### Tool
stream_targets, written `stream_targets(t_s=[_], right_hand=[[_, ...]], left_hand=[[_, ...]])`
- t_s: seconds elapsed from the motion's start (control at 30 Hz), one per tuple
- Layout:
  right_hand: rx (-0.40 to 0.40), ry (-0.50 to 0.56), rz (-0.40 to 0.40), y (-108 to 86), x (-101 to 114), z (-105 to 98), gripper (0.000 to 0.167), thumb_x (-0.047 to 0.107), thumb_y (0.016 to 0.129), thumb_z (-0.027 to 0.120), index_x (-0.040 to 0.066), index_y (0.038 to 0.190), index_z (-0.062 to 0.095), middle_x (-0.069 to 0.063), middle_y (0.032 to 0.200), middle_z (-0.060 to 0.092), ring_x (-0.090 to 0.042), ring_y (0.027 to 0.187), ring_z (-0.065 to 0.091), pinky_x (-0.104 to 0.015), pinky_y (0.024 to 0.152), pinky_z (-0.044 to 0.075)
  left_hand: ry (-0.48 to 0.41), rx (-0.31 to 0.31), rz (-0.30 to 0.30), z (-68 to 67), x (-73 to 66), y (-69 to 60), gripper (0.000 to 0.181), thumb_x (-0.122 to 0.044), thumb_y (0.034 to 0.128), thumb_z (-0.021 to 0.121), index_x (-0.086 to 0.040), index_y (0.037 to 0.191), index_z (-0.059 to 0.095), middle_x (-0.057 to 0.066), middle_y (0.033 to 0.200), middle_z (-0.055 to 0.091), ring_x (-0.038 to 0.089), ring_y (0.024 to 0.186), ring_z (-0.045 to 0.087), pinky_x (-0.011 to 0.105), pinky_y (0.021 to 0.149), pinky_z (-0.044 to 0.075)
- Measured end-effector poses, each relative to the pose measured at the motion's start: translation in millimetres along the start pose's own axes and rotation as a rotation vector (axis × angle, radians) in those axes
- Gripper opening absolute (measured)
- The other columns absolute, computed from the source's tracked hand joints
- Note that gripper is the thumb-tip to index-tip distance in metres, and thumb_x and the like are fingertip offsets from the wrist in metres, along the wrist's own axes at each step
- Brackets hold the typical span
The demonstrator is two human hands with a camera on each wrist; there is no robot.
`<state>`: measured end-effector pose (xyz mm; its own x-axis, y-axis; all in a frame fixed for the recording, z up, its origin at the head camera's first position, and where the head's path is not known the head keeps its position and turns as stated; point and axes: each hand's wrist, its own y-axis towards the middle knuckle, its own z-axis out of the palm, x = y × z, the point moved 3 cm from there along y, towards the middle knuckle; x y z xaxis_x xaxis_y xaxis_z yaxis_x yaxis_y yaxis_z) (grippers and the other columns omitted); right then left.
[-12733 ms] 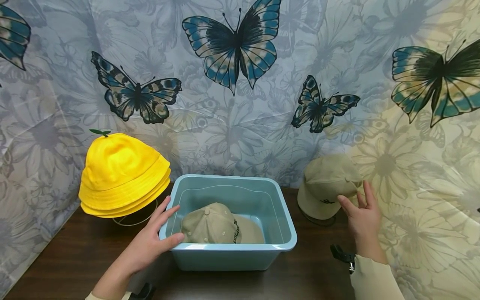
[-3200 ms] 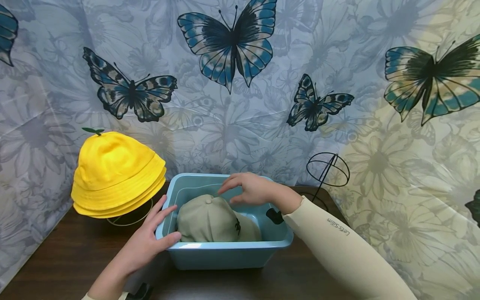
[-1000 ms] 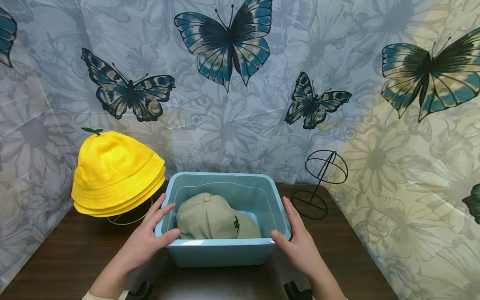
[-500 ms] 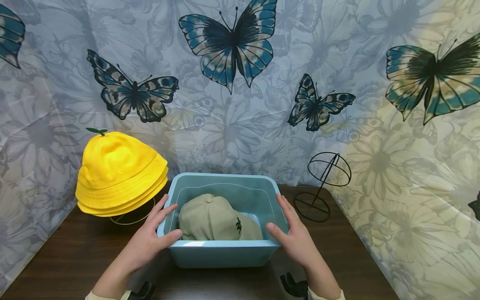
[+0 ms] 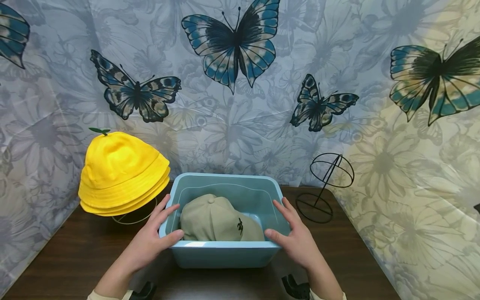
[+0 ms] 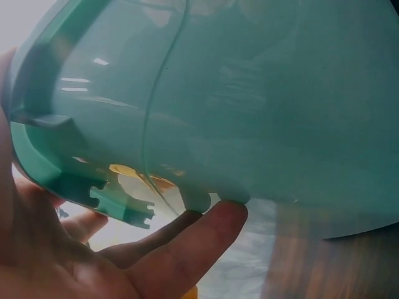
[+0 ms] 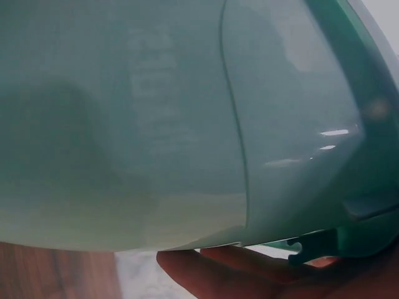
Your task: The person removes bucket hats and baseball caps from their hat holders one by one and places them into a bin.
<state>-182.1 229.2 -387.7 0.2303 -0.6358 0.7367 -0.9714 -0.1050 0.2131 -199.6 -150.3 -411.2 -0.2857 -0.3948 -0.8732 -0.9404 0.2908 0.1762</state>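
A light blue plastic tub (image 5: 225, 256) stands in the middle of the table. Inside it lies a khaki baseball cap (image 5: 210, 216), its brim toward the right and a small black emblem on its front. My left hand (image 5: 148, 239) grips the tub's left front corner, thumb over the rim and some fingers below it against the outer wall (image 6: 206, 124). At the opposite corner my right hand (image 5: 298, 241) holds the rim likewise; in the right wrist view its fingers (image 7: 206, 271) lie under the tub's edge. Whatever lies beneath the cap is hidden.
Yellow bucket hats (image 5: 121, 175), stacked on a wire stand and topped by a green leaf sprout, stand at left. A bare black wire hat stand (image 5: 324, 187) is at back right. Behind the dark wooden table (image 5: 345, 246) hangs a butterfly-patterned cloth (image 5: 232, 133).
The khaki cap on the right stand moved into the tub, over the lettered cap seen there earlier. My right hand came back to the tub's right rim. My left hand stayed put.
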Motion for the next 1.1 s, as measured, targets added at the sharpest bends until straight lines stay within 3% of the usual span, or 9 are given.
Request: stream_targets(t_s=[0.4, 1.1], right_hand=[[0.018, 0.01, 0.032, 0.7, -1.0, -0.5, 0.072, 0.043, 0.089, 0.075, 0.022, 0.151, 0.046, 0.001, 0.165, 0.014, -0.041, 0.146, 0.017, -0.073, 0.098, 0.029], [0.041, 0.027, 0.079, 3.9, -0.8, -2.3, 0.077, 0.042, 0.087, 0.077, 0.018, 0.152, 0.044, -0.003, 0.165, 0.013, -0.043, 0.146, 0.014, -0.075, 0.099, 0.026]], left_hand=[[-0.017, -0.02, 0.031, 1.7, 3.5, 1.0, 0.061, -0.032, 0.0945, 0.067, -0.016, 0.149, 0.046, -0.005, 0.165, 0.004, 0.038, 0.147, 0.005, 0.074, 0.099, 0.029], [-0.041, -0.019, 0.051, 2.2, 1.2, -0.7, 0.06, -0.027, 0.0943, 0.068, -0.016, 0.149, 0.046, -0.002, 0.165, 0.004, 0.038, 0.147, 0.006, 0.075, 0.1, 0.026]])
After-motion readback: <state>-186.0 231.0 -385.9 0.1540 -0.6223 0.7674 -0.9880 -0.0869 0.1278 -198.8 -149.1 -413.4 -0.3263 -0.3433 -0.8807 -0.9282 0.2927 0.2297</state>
